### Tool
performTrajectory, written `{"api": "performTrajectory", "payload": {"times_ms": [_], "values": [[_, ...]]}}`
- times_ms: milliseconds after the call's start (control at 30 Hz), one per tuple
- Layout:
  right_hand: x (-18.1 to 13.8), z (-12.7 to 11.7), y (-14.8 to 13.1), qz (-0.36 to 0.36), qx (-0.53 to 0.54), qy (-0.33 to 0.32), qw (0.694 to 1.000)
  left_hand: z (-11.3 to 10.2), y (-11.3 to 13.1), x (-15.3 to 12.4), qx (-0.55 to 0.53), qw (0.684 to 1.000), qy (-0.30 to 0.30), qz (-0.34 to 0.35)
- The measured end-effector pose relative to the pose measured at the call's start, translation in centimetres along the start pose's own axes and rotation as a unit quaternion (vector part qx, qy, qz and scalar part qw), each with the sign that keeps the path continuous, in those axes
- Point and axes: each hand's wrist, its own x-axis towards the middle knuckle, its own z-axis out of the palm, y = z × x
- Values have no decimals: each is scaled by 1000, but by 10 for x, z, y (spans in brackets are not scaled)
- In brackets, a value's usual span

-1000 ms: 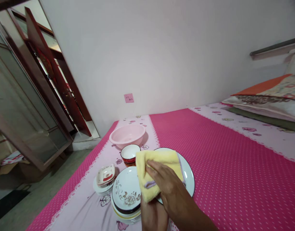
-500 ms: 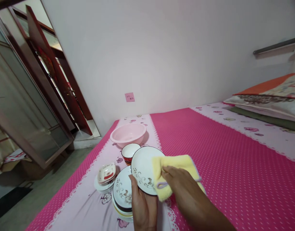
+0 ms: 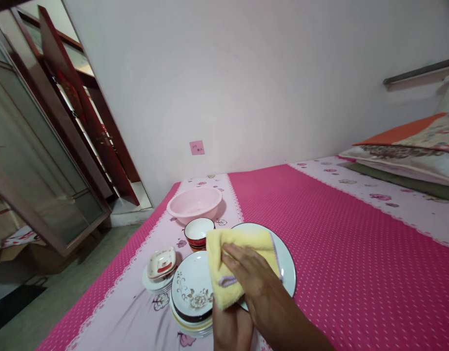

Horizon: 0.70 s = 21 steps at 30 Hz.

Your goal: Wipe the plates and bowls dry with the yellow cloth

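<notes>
A white dinner plate (image 3: 288, 263) with a dark rim is held up over the bed, tilted toward me. My left hand (image 3: 232, 326) supports it from its lower left edge; the cloth hides those fingertips. Across the plate's left and middle lies a folded yellow cloth (image 3: 252, 238) with purple edging. My right hand (image 3: 250, 273) presses this cloth against the plate, fingers bent into its folds. Just left of my hands, a flower-patterned plate (image 3: 191, 278) tops a stack of several plates.
Behind the stack stand red bowls (image 3: 198, 236), one inside another. A square dish (image 3: 161, 263) sits on small white plates (image 3: 151, 287) to the left. Farther back is a pink basin (image 3: 195, 207). Pillows (image 3: 411, 151) lie at right, and the bed's left edge drops to the floor.
The plate has shifted right, while the cloth and my right hand have moved left across it. My left hand has moved slightly right, and its fingers are now covered by the cloth.
</notes>
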Motion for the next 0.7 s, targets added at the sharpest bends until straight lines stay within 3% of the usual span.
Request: {"api": "performTrajectory", "payload": {"times_ms": [167, 267, 367, 433, 567, 700], "values": [[7, -11, 34, 46, -40, 92, 994, 17, 0, 1, 26, 999, 16, -21], [5, -34, 54, 175, 27, 161, 971, 16, 9, 1, 72, 994, 82, -14], [-1, -58, 74, 380, 165, 224, 882, 5, 19, 4, 92, 988, 127, 12], [-5, -68, 85, 449, 253, 258, 817, -2, 24, 6, 90, 990, 109, 11], [-6, -66, 94, 488, 499, 303, 650, -4, 27, 4, 105, 989, 99, -40], [-3, -57, 79, 466, 613, 208, 603, 7, 24, -3, 156, 979, 106, -83]]}}
